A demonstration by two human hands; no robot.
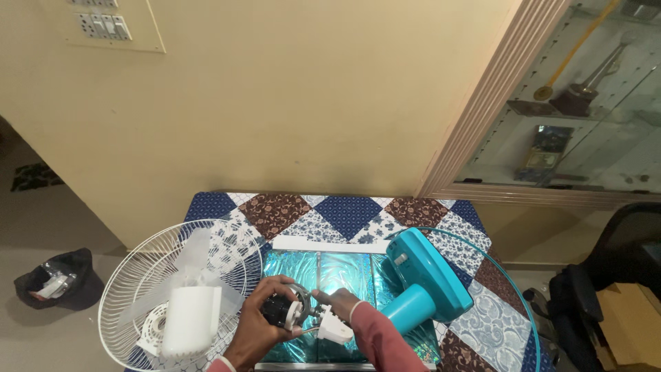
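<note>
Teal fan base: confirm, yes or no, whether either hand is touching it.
No: the teal fan base lies on the table apart from both hands, which hold the small motor.

A plain cream wall fills most of the view, with a switch panel set high on its left side. To the right, a glass-fronted display cabinet in a pale wooden frame holds a medal and small keepsakes on glass shelves. Below stands a table covered in a blue, brown and white patchwork cloth. On the beige floor at left lies a black bag. A dark chair sits at far right.
</note>
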